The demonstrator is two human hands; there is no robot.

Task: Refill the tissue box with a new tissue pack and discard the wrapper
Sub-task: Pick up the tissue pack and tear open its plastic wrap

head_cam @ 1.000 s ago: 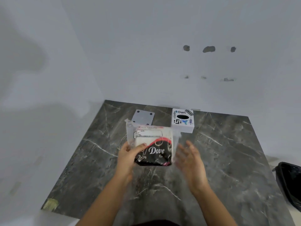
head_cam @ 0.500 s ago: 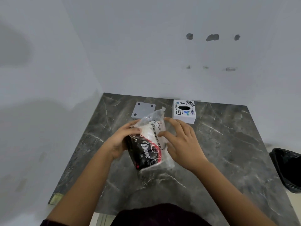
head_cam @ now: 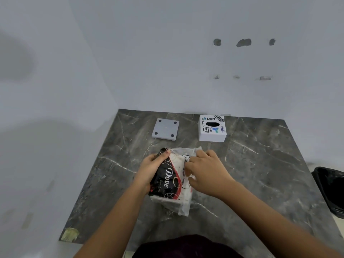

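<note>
Two bare forearms, no sleeves showing; left hand (head_cam: 149,169), right hand (head_cam: 205,174), no rings or watch visible; dark maroon garment (head_cam: 186,246) at bottom edge

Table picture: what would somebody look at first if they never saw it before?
Probably the black and red tissue pack in the middle of the dark marble table, held by the left hand and the right hand. Behind it stand a white tissue box covered in stickers and, to its left, a flat grey plate. A black bin peeks in at the right edge.
</note>
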